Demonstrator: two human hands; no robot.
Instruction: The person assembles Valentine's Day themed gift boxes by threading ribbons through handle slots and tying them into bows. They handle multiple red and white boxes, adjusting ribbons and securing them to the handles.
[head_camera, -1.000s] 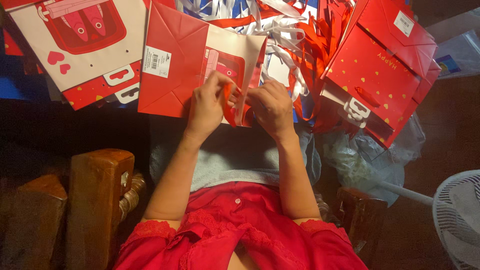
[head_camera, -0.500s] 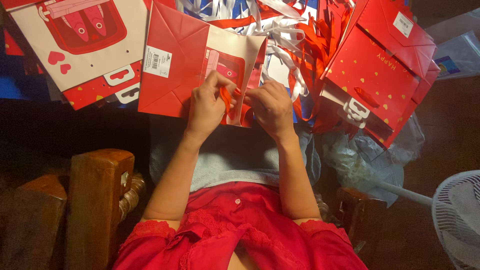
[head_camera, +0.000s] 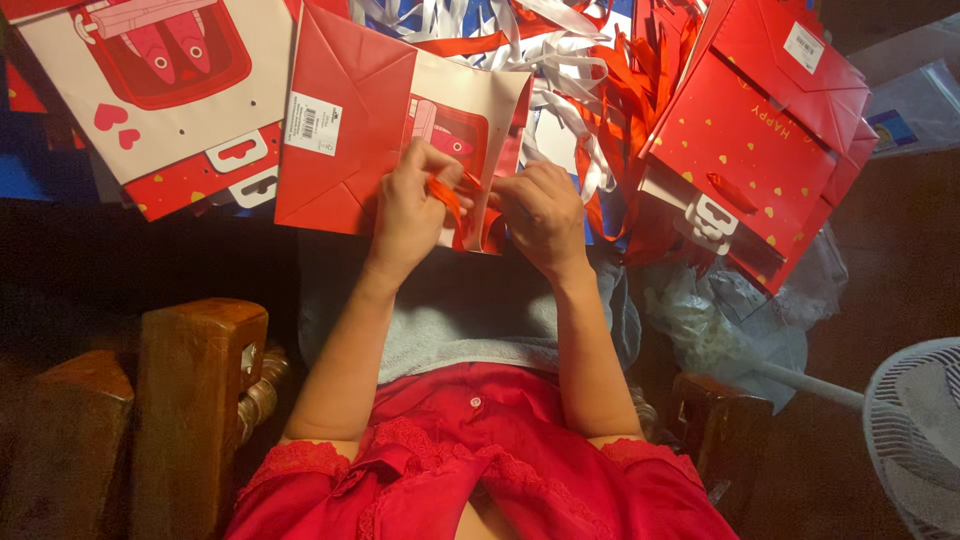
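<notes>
From the head camera, looking down at the lap: a flat paper gift bag with a red folded base and a cream front printed with a red tin picture (head_camera: 400, 130) lies across the person's knees, its base to the left and its open top edge toward the hands. A white rectangular barcode sticker (head_camera: 312, 123) sits on the red base panel near its left edge.

The left hand (head_camera: 412, 205) is curled closed at the bag's top edge, fingers and thumb pinched on a glossy orange-red ribbon handle (head_camera: 450, 198) that loops out beside its knuckles. The right hand (head_camera: 542, 212) is just beside it, fingers bent down onto the same edge of the bag; whether it also pinches the ribbon cannot be told, since its fingertips are hidden.

To the upper left lies a larger cream paper bag with a red tin-and-fish picture and two small red hearts (head_camera: 150, 75), overlapping a red strip with white pull-tab shapes (head_camera: 238, 152). To the right leans a stack of red paper bags sprinkled with small gold hearts (head_camera: 745, 130), a white label (head_camera: 803, 45) on the uppermost one. Behind the hands a heap of loose red and white ribbons (head_camera: 570, 50) spreads between the stacks. A carved wooden chair arm (head_camera: 195, 400) stands at the left, a white fan grille (head_camera: 920, 430) at the lower right.
</notes>
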